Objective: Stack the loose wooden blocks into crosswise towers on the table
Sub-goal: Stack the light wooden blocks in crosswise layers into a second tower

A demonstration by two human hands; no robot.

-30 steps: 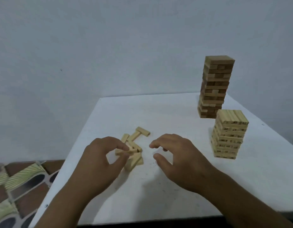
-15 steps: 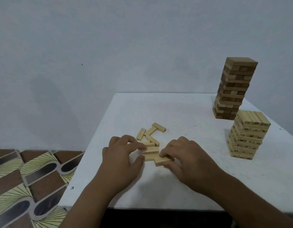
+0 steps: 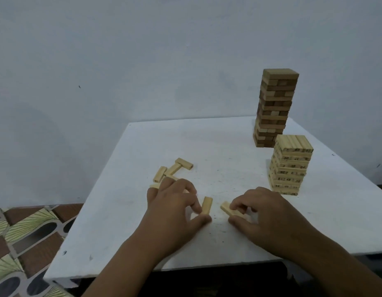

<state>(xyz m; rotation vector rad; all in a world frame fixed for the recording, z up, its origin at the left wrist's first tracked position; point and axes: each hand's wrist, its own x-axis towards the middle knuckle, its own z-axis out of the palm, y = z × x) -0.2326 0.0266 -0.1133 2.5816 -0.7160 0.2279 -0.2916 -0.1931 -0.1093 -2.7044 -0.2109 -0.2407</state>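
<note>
- Pinching one pale block (image 3: 206,205) between thumb and fingertip, my left hand (image 3: 175,207) holds it near the tabletop (image 3: 228,146) front, long axis pointing away from me.
- My right hand (image 3: 263,213) grips a second block (image 3: 229,209) just beside it, lying crosswise.
- Loose blocks (image 3: 174,169) sit beyond my left hand, the nearer one; the short tower (image 3: 290,165) stands right.

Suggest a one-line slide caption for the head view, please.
Left hand and right hand each pinch a wooden block beside two finished towers.
</note>
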